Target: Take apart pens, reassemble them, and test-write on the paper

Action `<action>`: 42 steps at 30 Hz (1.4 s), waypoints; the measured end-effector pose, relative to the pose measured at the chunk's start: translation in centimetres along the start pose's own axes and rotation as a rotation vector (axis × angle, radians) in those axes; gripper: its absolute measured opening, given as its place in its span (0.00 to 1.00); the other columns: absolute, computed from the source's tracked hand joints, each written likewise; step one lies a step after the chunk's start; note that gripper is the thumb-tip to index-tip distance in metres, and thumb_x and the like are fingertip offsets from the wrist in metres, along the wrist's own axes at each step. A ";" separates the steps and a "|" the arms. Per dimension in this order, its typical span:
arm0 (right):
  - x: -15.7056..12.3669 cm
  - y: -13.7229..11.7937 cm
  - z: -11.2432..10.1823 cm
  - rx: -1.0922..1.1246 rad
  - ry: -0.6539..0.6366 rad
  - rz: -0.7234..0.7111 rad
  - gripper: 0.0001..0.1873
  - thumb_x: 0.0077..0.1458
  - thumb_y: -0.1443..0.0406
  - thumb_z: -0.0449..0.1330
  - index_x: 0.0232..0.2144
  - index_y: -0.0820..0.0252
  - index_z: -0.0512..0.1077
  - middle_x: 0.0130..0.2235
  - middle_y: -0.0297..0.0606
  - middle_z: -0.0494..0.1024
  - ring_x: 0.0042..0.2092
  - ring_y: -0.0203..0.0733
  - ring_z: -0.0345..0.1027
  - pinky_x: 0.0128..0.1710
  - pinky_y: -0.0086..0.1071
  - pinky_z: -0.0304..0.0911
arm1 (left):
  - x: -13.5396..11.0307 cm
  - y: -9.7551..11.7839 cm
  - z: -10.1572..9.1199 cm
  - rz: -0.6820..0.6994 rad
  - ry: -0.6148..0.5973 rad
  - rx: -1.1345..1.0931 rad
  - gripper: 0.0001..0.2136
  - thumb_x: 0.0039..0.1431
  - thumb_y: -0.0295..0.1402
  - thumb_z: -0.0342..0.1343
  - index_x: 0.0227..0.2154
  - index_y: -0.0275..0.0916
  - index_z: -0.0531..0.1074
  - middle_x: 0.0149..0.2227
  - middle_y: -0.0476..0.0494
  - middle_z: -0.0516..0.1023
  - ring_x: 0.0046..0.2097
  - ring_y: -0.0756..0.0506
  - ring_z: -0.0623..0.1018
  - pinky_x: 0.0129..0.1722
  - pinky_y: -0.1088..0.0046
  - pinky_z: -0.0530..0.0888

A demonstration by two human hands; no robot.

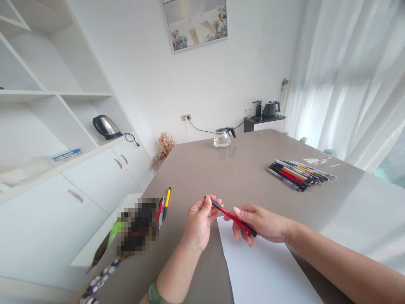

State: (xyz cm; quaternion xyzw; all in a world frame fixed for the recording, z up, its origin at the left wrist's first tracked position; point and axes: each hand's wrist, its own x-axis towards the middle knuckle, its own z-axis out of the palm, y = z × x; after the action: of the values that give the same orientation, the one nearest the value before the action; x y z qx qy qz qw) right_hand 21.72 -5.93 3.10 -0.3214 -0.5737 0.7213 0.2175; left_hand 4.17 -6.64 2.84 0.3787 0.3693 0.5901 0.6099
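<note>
A red pen (232,217) with a black grip and a black end slants between my two hands, over the near part of the table. My left hand (198,226) pinches the black grip at its upper left end between thumb and fingers. Toward the lower right end, my right hand (267,221) has its thumb above the barrel and its fingers curled beneath and behind it. Under my right hand lies a sheet of white paper (259,274) on the table.
A pile of pens (300,174) lies on the right of the brown table (196,173). Several pens (166,204) lie at left beside a pixelated dark object (139,228) with a beaded strap (101,278). A glass pot (222,138) stands at the far edge.
</note>
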 end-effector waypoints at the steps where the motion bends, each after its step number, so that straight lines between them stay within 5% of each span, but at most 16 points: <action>1: 0.0 -0.1 0.0 0.007 -0.007 0.008 0.23 0.50 0.49 0.47 0.32 0.64 0.65 0.25 0.37 0.72 0.19 0.30 0.60 0.22 0.28 0.56 | 0.0 0.0 0.0 0.000 0.006 -0.003 0.10 0.47 0.38 0.56 0.29 0.37 0.69 0.32 0.43 0.75 0.33 0.48 0.74 0.35 0.71 0.68; 10: 0.0 0.1 -0.1 -0.032 0.033 -0.032 0.16 0.41 0.57 0.60 0.26 0.61 0.60 0.23 0.30 0.69 0.20 0.29 0.61 0.20 0.24 0.52 | 0.0 -0.1 0.0 0.003 -0.026 0.000 0.10 0.48 0.38 0.54 0.31 0.37 0.69 0.32 0.43 0.74 0.34 0.48 0.74 0.35 0.71 0.67; 16: 0.0 0.0 0.1 0.028 0.002 0.015 0.23 0.50 0.49 0.46 0.32 0.64 0.64 0.22 0.35 0.70 0.18 0.30 0.59 0.21 0.28 0.56 | 0.1 -0.1 0.0 -0.002 0.012 -0.013 0.11 0.46 0.39 0.56 0.30 0.37 0.69 0.32 0.43 0.75 0.33 0.48 0.74 0.35 0.70 0.68; 26: 0.2 0.3 -0.2 0.014 0.053 -0.034 0.16 0.44 0.55 0.57 0.25 0.61 0.61 0.22 0.31 0.67 0.19 0.28 0.57 0.19 0.25 0.56 | 0.2 -0.1 -0.2 0.001 -0.002 -0.004 0.11 0.47 0.38 0.55 0.31 0.37 0.69 0.32 0.43 0.75 0.34 0.48 0.74 0.35 0.72 0.67; 33: 0.0 0.3 -0.3 0.012 0.036 -0.001 0.18 0.51 0.54 0.48 0.29 0.64 0.65 0.23 0.34 0.66 0.19 0.28 0.51 0.17 0.26 0.55 | 0.3 -0.1 -0.4 0.008 0.033 -0.018 0.11 0.48 0.38 0.55 0.32 0.38 0.69 0.34 0.43 0.75 0.35 0.48 0.74 0.36 0.72 0.67; 42: 0.1 0.2 -0.7 0.025 0.142 -0.068 0.14 0.43 0.57 0.58 0.27 0.62 0.63 0.22 0.29 0.62 0.20 0.26 0.51 0.17 0.23 0.53 | 0.5 -0.2 -0.6 0.002 0.075 -0.030 0.12 0.46 0.39 0.56 0.33 0.38 0.70 0.35 0.43 0.75 0.36 0.48 0.74 0.36 0.72 0.66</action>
State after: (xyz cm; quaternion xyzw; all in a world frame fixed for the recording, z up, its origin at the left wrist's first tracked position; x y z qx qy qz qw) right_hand 22.11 -5.44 2.81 -0.3492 -0.5586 0.6959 0.2858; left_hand 3.77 -6.11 2.38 0.3475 0.3828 0.6100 0.6005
